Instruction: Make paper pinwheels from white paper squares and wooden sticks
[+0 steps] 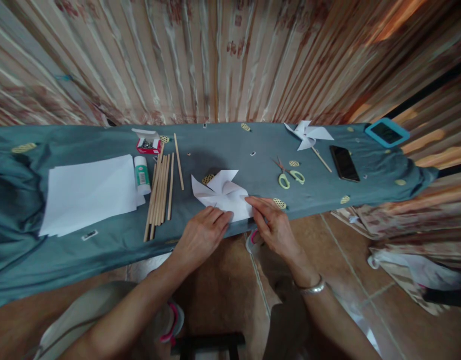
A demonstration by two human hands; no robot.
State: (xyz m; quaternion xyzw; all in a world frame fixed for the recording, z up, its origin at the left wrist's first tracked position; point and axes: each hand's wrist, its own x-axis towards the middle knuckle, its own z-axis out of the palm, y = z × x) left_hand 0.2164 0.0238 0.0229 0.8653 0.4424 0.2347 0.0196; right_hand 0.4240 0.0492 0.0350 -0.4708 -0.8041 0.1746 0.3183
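A white paper pinwheel [221,194], partly folded, lies on the blue-grey cloth of the table [222,150] near its front edge. My left hand [202,235] rests flat on the paper's near left corner, fingers stretched out. My right hand [273,225] presses on the paper's near right edge with its fingers together and extended. A bangle sits on my right wrist.
Left of the paper lie several wooden sticks [160,192], a glue stick [141,175], a small red box [148,145] and a stack of white sheets [89,195]. To the right are scissors [288,175], a finished pinwheel [308,134], a phone [344,163] and a blue-framed device [387,132].
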